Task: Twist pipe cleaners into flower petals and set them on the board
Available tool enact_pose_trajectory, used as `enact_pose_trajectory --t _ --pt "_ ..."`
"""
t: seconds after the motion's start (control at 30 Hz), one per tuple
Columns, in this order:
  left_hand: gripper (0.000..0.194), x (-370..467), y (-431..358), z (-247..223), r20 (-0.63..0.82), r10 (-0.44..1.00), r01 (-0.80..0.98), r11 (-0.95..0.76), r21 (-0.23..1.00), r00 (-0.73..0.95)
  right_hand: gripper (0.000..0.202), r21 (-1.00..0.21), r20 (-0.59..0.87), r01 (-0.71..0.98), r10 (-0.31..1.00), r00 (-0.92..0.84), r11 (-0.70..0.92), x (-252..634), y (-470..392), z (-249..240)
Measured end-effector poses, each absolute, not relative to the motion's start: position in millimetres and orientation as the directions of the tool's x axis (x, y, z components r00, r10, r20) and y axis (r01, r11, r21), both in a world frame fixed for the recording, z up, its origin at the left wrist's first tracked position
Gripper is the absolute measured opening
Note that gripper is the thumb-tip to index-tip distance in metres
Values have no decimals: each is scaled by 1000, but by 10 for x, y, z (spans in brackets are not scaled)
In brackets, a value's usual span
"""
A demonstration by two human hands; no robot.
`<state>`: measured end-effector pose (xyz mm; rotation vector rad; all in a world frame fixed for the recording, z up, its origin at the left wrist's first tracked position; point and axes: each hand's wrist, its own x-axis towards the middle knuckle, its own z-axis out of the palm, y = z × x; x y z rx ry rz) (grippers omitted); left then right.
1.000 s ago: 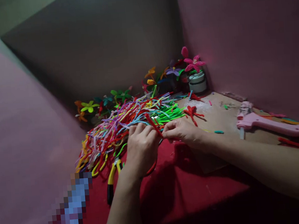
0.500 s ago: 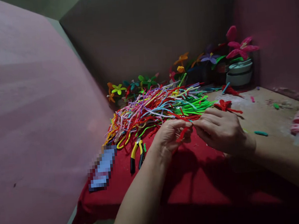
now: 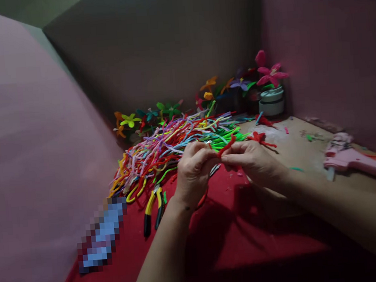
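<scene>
My left hand (image 3: 195, 168) is closed, thumb and fingers pinched on a red pipe cleaner (image 3: 226, 146). My right hand (image 3: 250, 160) grips the same red piece from the other side, its fingertips close against those of my left hand. Part of the red strand rises above the fingertips, and another red length shows below my left hand. Behind both hands spreads a big heap of multicoloured pipe cleaners (image 3: 162, 145). A red pipe-cleaner flower (image 3: 260, 139) lies just beyond my right hand.
Yellow-and-black pliers (image 3: 153, 209) and a blurred blue item (image 3: 104, 234) lie at left on the red cloth (image 3: 229, 246). A pink glue gun (image 3: 352, 158) rests at right. Finished flowers and a pale lidded container (image 3: 271, 102) stand along the back wall.
The view has turned to the right, bringing more of the glue gun into sight. My left hand has rolled over so its back shows, and the red strand now sticks up between the hands.
</scene>
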<state>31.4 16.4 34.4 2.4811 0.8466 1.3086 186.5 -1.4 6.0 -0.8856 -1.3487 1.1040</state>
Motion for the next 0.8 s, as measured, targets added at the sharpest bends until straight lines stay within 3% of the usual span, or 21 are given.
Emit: enact_pose_trajectory --t 0.07,0.13,0.2,0.27,0.33,0.43,0.53,0.63,0.7,0.8 --pt "9 304 163 370 610 664 432 -747 506 433 12 -940 342 -30 935 -98 340 1847 -40 72" --pt "13 298 171 370 404 801 406 -580 706 441 11 -891 433 116 898 -77 439 1822 -76 72" --pt "18 301 186 341 163 863 295 -333 896 479 13 -769 575 302 816 -60 563 1798 -109 58" --pt "21 312 202 301 38 859 177 -149 973 511 15 -623 695 444 716 -65 644 1784 -125 37" --pt "21 323 215 274 38 866 133 -119 984 498 15 -561 742 485 668 -67 671 1780 -121 22" --pt "20 319 233 278 118 885 176 -218 960 451 12 -716 636 339 770 -45 611 1788 -90 32" --pt "22 293 251 310 185 883 223 -303 927 430 12 -912 387 112 919 -76 394 1801 -59 71" --pt "21 280 257 328 233 883 321 -377 869 407 12 -971 237 30 969 -68 239 1811 -36 91" --pt "17 285 252 322 340 862 433 -488 758 376 12 -979 205 3 978 -44 205 1814 -21 86" --pt "12 300 243 294 578 708 556 -693 459 405 12 -981 191 -29 981 -28 191 1814 -1 75"
